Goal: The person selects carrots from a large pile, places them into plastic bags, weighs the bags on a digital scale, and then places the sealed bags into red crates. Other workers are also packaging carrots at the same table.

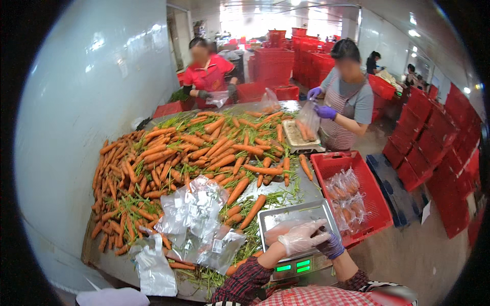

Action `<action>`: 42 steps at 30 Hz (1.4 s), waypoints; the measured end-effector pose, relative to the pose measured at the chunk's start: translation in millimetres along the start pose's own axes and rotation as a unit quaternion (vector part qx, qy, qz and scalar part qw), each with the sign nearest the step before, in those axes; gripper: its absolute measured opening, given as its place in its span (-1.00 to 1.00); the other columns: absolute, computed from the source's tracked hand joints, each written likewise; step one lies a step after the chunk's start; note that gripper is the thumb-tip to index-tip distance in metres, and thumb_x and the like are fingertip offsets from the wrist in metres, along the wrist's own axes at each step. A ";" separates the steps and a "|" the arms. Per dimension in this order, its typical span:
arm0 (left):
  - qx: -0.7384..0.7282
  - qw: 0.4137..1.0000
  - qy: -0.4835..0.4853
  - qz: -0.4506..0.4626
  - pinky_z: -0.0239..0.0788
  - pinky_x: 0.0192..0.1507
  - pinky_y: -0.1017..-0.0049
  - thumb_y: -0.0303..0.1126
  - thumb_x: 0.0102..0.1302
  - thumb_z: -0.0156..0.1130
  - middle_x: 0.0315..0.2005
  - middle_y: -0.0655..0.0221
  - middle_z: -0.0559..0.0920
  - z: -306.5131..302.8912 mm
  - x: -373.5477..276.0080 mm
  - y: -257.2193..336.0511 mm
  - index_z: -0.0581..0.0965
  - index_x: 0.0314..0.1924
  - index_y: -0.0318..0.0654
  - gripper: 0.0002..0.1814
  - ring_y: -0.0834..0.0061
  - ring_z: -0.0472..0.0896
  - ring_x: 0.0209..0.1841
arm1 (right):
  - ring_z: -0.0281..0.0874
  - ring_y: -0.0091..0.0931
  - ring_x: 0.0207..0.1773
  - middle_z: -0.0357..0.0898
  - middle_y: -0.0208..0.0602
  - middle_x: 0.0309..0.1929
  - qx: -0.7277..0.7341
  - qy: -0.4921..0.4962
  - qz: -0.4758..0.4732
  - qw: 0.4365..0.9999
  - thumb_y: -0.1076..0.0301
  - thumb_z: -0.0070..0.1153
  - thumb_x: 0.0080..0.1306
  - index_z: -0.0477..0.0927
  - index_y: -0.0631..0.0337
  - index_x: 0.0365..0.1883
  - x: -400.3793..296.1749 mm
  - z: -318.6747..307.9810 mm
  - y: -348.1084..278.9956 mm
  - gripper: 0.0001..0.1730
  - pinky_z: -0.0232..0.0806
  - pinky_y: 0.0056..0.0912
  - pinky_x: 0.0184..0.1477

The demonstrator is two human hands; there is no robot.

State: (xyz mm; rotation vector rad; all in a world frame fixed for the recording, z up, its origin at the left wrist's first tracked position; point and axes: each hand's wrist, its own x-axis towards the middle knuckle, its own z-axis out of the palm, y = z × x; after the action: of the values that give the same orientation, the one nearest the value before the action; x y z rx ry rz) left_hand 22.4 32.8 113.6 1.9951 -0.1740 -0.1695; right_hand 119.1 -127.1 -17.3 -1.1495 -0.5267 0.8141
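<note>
A clear plastic bag of carrots lies on the steel pan of a digital scale with lit green displays. My left hand, in a thin clear plastic glove, reaches across the bag. My right hand wears a dark purple glove and meets it at the bag's right end. The fingers of both hands close together there; the bag's neck is hidden beneath them. Left of the scale, flat clear plastic bags lie in a loose stack on the carrots, with a white plastic bag nearer me.
Loose carrots and green stems cover much of the metal table. A red plastic crate at right holds bagged carrots. Across the table, one co-worker handles a bag over another scale; another co-worker holds plastic bags.
</note>
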 end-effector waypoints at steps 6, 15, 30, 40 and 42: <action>0.148 0.929 0.151 0.304 0.39 0.08 0.29 -0.33 -0.09 0.44 0.16 0.22 0.45 3.8 1.7 -95.4 0.38 0.22 -0.12 -0.22 0.14 0.50 0.09 | 0.51 -0.53 -0.19 0.56 -0.36 -0.21 -0.174 -0.087 0.083 0.977 0.09 0.01 0.40 0.54 0.23 -0.11 1.3 34.2 -55.8 -0.64 0.40 -0.44 -0.08; -0.464 0.838 0.284 -0.039 0.45 -0.31 0.58 -0.37 0.22 0.28 -0.25 0.37 0.54 48.1 -32.8 -110.2 0.45 0.01 -0.25 -0.63 0.56 0.53 -0.36 | 0.52 -0.31 -0.35 0.60 -0.16 -0.44 0.534 0.143 0.238 0.798 0.26 0.04 0.33 0.60 0.31 -0.41 32.0 -51.4 9.0 -0.72 0.42 -0.24 -0.19; -0.440 0.853 0.281 -0.003 0.36 -0.05 0.40 -0.44 0.20 0.27 -0.21 0.29 0.61 44.5 -74.7 -142.4 0.61 -0.20 -0.34 -0.82 0.42 0.54 -0.22 | 0.60 -0.48 -0.19 0.51 -0.14 0.13 -0.377 0.114 -0.055 0.918 0.48 0.06 0.23 0.05 -0.05 0.44 30.3 12.0 2.6 -0.18 0.45 -0.49 -0.20; -0.398 0.894 0.204 -0.021 0.42 -0.02 0.50 -0.50 0.32 0.02 0.04 0.22 0.53 31.5 -37.4 -100.7 0.44 0.16 -0.39 -0.60 0.47 0.51 0.02 | 0.49 -0.53 -0.10 0.56 -0.34 -0.12 -0.334 -0.007 -0.130 0.933 0.32 0.25 0.13 0.07 -0.03 0.45 31.2 48.4 37.7 -0.06 0.40 -0.47 -0.07; -0.426 0.884 0.194 0.011 0.44 -0.12 0.59 -0.45 0.35 0.00 -0.06 0.25 0.58 26.7 -41.9 -104.6 0.46 0.12 -0.42 -0.63 0.53 0.56 -0.13 | 0.47 -0.55 -0.10 0.55 -0.32 -0.10 -0.235 -0.050 -0.018 0.971 0.38 0.23 0.14 0.08 0.01 0.44 17.6 85.2 -23.9 -0.09 0.39 -0.46 -0.07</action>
State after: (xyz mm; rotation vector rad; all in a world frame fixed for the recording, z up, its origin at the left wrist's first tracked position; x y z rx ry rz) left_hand -19.2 60.8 9.2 1.1077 0.1275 0.1570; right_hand 74.2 -67.7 33.5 -1.5324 -0.8521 0.7377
